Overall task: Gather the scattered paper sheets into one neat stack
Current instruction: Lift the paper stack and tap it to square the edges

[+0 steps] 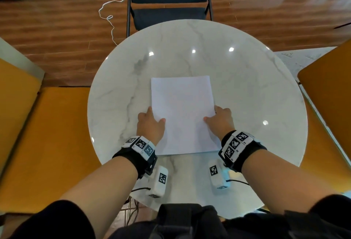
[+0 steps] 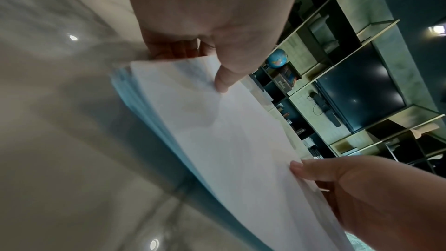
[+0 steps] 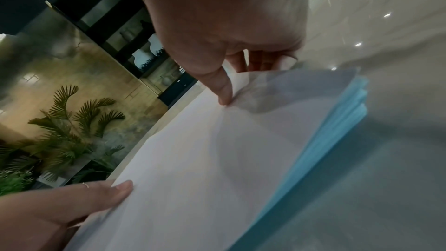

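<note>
A stack of white paper sheets (image 1: 183, 115) lies in the middle of the round marble table (image 1: 247, 86), its edges roughly lined up. My left hand (image 1: 152, 122) grips the stack's left edge, thumb on top and fingers underneath. My right hand (image 1: 220, 119) grips the right edge the same way. In the left wrist view the left hand (image 2: 205, 45) pinches the paper stack (image 2: 229, 131), and the right hand (image 2: 362, 188) holds the far side. In the right wrist view the right hand (image 3: 229, 64) pinches the paper stack (image 3: 217, 159), whose layered edges look slightly lifted off the table.
A dark folding chair (image 1: 169, 1) stands at the table's far side. Orange seats (image 1: 47, 143) flank the table left and right (image 1: 330, 96). A white cable (image 1: 110, 16) trails on the wooden floor. Bare marble surrounds the stack.
</note>
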